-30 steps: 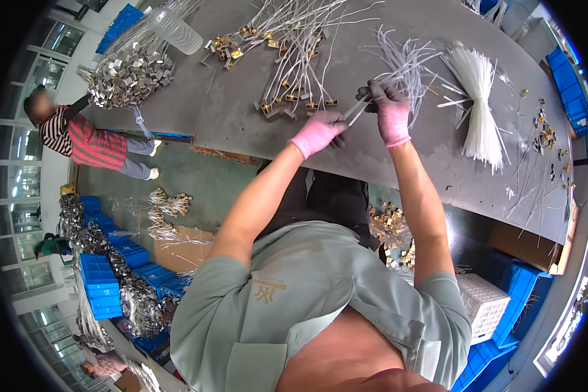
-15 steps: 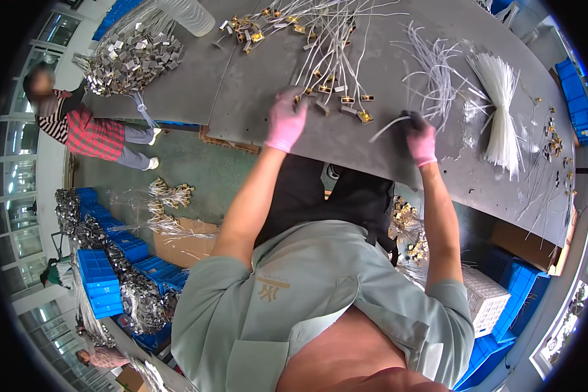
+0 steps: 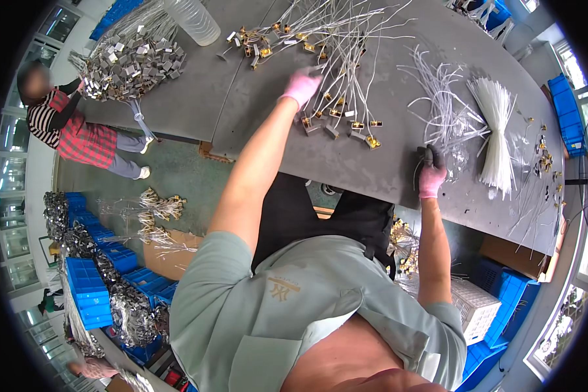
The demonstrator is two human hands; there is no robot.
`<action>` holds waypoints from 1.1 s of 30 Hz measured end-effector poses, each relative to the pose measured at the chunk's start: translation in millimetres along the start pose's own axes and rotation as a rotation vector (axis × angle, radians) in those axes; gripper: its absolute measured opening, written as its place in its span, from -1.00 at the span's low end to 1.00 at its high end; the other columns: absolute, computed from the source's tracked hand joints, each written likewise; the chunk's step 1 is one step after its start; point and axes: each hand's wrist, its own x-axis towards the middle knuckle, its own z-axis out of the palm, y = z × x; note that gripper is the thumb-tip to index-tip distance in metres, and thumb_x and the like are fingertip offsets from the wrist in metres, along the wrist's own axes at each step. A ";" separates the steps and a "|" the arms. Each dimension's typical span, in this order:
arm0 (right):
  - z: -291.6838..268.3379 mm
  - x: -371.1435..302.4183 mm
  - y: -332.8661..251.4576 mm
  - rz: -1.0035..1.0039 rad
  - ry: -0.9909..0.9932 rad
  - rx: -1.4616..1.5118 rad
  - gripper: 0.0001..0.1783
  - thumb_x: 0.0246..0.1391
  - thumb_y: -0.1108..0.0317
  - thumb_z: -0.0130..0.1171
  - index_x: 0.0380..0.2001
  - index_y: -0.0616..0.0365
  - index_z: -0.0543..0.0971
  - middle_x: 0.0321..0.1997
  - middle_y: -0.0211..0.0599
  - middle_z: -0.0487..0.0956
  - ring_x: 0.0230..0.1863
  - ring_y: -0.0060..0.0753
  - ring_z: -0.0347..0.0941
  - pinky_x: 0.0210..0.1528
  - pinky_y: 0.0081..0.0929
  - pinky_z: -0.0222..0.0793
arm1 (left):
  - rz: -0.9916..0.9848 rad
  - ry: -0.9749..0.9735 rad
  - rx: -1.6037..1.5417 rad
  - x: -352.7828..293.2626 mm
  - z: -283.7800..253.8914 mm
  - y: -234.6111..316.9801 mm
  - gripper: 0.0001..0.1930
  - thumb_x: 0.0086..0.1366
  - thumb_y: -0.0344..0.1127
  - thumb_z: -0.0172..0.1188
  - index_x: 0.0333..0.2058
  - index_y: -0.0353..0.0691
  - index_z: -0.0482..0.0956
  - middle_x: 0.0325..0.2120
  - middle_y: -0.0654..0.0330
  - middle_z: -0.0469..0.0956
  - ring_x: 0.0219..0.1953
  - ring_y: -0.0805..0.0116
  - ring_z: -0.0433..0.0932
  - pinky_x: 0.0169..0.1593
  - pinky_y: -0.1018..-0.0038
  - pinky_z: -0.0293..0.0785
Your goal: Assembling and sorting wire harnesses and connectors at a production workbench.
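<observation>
Two pink-gloved hands work a grey bench (image 3: 385,163) strewn with wire parts. Left hand (image 3: 300,85) reaches forward over a heap of white leads tipped with brass terminals (image 3: 336,114), which lies under and just beyond its fingertips; the fingers look loosely curled, but whether they have closed on a lead cannot be told. Right hand (image 3: 431,176) rests near the bench's front edge, fingers wrapped around a small dark tool (image 3: 426,155), seemingly parked there while the other arm stretches out. Loose white wires (image 3: 444,104) lie just beyond that fist, and a tied white bundle (image 3: 496,130) sits to its right, probably kept within easy reach. Far beyond the left fingertips, a pile of metal clips (image 3: 134,59) lies near a seated person in a striped top (image 3: 72,124).
</observation>
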 end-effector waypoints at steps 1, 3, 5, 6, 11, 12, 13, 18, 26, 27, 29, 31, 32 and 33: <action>2.9 1.3 -1.6 -0.024 -0.002 -0.053 -0.77 0.20 0.39 0.09 -0.12 0.29 0.54 -0.28 -0.27 0.64 -0.26 -0.59 0.49 -0.14 -0.60 0.38 | 0.112 0.054 -0.089 8.5 9.4 -9.4 -0.65 0.15 -0.18 0.19 -0.13 -0.23 0.59 -0.21 -0.08 0.59 -0.11 0.06 0.56 -0.03 0.32 0.45; -1.2 0.7 4.6 -0.088 0.046 -0.112 -0.78 0.23 0.38 0.05 -0.14 0.28 0.53 -0.39 -0.29 0.64 -0.32 -0.57 0.50 -0.16 -0.61 0.36 | 0.127 0.072 0.100 15.7 20.7 5.6 -0.69 0.16 -0.19 0.15 -0.18 -0.23 0.59 -0.19 -0.06 0.58 -0.11 0.08 0.56 -0.01 0.32 0.46; -5.0 -3.9 9.0 -0.080 0.072 -0.128 -0.78 0.23 0.38 0.05 -0.15 0.27 0.53 -0.39 -0.28 0.64 -0.31 -0.57 0.50 -0.15 -0.61 0.36 | 0.020 0.202 0.180 23.3 21.0 29.8 -0.67 0.15 -0.18 0.13 -0.15 -0.22 0.55 -0.12 -0.06 0.53 -0.05 0.06 0.52 0.03 0.29 0.44; -3.9 -4.3 8.6 -0.072 0.078 -0.138 -0.79 0.23 0.37 0.05 -0.15 0.27 0.53 -0.39 -0.28 0.64 -0.31 -0.56 0.50 -0.15 -0.60 0.36 | -0.035 0.282 0.202 29.8 19.5 35.2 -0.65 0.15 -0.17 0.13 -0.13 -0.20 0.52 -0.08 -0.07 0.50 -0.01 0.04 0.49 0.06 0.27 0.42; 8.5 -0.1 15.4 -0.170 0.014 -0.202 -0.81 0.19 0.43 0.09 -0.16 0.27 0.54 -0.37 -0.31 0.64 -0.27 -0.60 0.51 -0.13 -0.63 0.36 | -0.057 0.146 0.393 79.0 12.2 -12.5 -0.58 0.16 -0.10 0.12 -0.06 -0.19 0.49 -0.02 -0.03 0.47 0.03 0.07 0.47 0.08 0.23 0.41; 3.8 -0.3 17.2 -0.182 0.011 -0.219 -0.81 0.17 0.40 0.12 -0.17 0.24 0.56 -0.35 -0.33 0.64 -0.29 -0.61 0.50 -0.16 -0.60 0.38 | -0.028 0.077 0.375 78.6 12.9 -9.1 -0.63 0.17 -0.15 0.09 -0.08 -0.19 0.51 -0.07 -0.04 0.50 0.01 0.08 0.49 0.06 0.25 0.42; 0.2 -0.4 18.9 -0.195 0.003 -0.234 -0.80 0.16 0.38 0.15 -0.18 0.21 0.58 -0.33 -0.34 0.65 -0.32 -0.63 0.50 -0.20 -0.58 0.40 | -0.004 0.011 0.359 75.2 10.6 -8.2 -0.67 0.18 -0.20 0.07 -0.11 -0.19 0.53 -0.12 -0.04 0.54 -0.01 0.10 0.52 0.04 0.28 0.44; 7.7 -2.9 -37.9 0.226 -0.070 0.088 -0.68 0.20 0.17 0.12 -0.20 0.24 0.59 -0.52 -0.28 0.61 -0.60 -0.62 0.46 -0.57 -0.69 0.26 | 0.002 -0.096 -0.138 4.9 -46.2 -38.9 -0.79 0.19 -0.36 0.04 -0.24 -0.28 0.56 -0.36 -0.06 0.57 -0.25 0.10 0.56 -0.12 0.32 0.46; 134.5 -45.5 -95.0 0.391 -0.580 0.176 -0.70 0.22 0.19 0.08 -0.25 0.25 0.56 -0.62 -0.41 0.51 -0.67 -0.63 0.40 -0.65 -0.68 0.21 | -0.332 0.264 -0.632 -207.0 -97.4 -59.1 -0.71 0.31 -0.13 0.06 -0.30 -0.28 0.51 -0.52 0.17 0.52 -0.56 0.40 0.49 -0.49 0.49 0.41; 150.8 -46.1 -91.2 0.381 -0.656 0.228 -0.72 0.24 0.21 0.05 -0.23 0.23 0.55 -0.58 -0.40 0.53 -0.65 -0.62 0.41 -0.63 -0.68 0.21 | -0.304 0.238 -0.708 -223.9 -94.2 -55.2 -0.70 0.31 -0.12 0.06 -0.33 -0.29 0.51 -0.56 0.15 0.51 -0.59 0.39 0.48 -0.52 0.49 0.38; 184.4 -51.2 -89.9 0.532 -0.684 0.374 -0.73 0.25 0.29 0.00 -0.13 0.27 0.50 -0.50 -0.31 0.57 -0.60 -0.53 0.46 -0.57 -0.62 0.31 | -0.288 0.216 -0.804 -251.9 -82.9 -49.9 -0.67 0.31 -0.10 0.04 -0.38 -0.32 0.48 -0.68 0.14 0.48 -0.64 0.39 0.45 -0.58 0.52 0.30; 208.6 -46.4 -85.9 0.608 -0.709 0.471 -0.72 0.25 0.35 -0.06 -0.07 0.29 0.46 -0.43 -0.23 0.60 -0.51 -0.42 0.53 -0.52 -0.54 0.39 | -0.303 0.184 -0.865 -277.0 -76.3 -45.8 -0.67 0.32 -0.11 0.04 -0.38 -0.33 0.48 -0.68 0.13 0.48 -0.65 0.39 0.43 -0.57 0.52 0.30; 222.6 -45.9 -75.7 0.661 -0.702 0.562 -0.72 0.25 0.38 -0.08 -0.05 0.30 0.44 -0.38 -0.20 0.61 -0.46 -0.36 0.56 -0.50 -0.50 0.41 | -0.317 0.151 -0.923 -286.3 -74.6 -42.6 -0.67 0.32 -0.11 0.04 -0.38 -0.33 0.48 -0.69 0.12 0.49 -0.66 0.39 0.42 -0.57 0.52 0.30; 234.4 -45.8 -74.8 0.673 -0.693 0.607 -0.73 0.26 0.35 -0.08 -0.08 0.29 0.44 -0.30 -0.15 0.64 -0.44 -0.29 0.60 -0.53 -0.55 0.42 | -0.319 0.153 -0.921 -291.8 -73.1 -35.4 -0.67 0.32 -0.11 0.04 -0.38 -0.33 0.48 -0.69 0.12 0.49 -0.66 0.39 0.42 -0.57 0.52 0.30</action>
